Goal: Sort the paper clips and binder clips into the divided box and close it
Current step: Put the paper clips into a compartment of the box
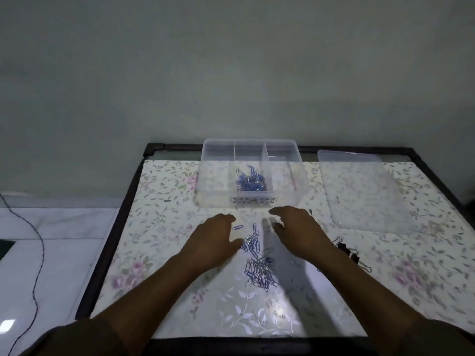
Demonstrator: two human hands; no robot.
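Note:
A clear divided box (218, 196) stands open at the back of the table, with blue and silver paper clips (250, 181) in its middle compartment. Its clear lid (365, 194) lies flat to the right. A loose pile of blue and silver paper clips (258, 263) lies on the table between my hands. My left hand (213, 240) hovers just left of the pile, fingers apart, holding nothing. My right hand (299, 229) hovers right of the pile, fingers curled loosely and holding nothing. Black binder clips (350, 253) lie to the right of my right wrist.
The table (159, 227) has a floral cover and a dark frame, with a grey wall behind it. Left of the table is a white floor with a thin black cable (38, 240).

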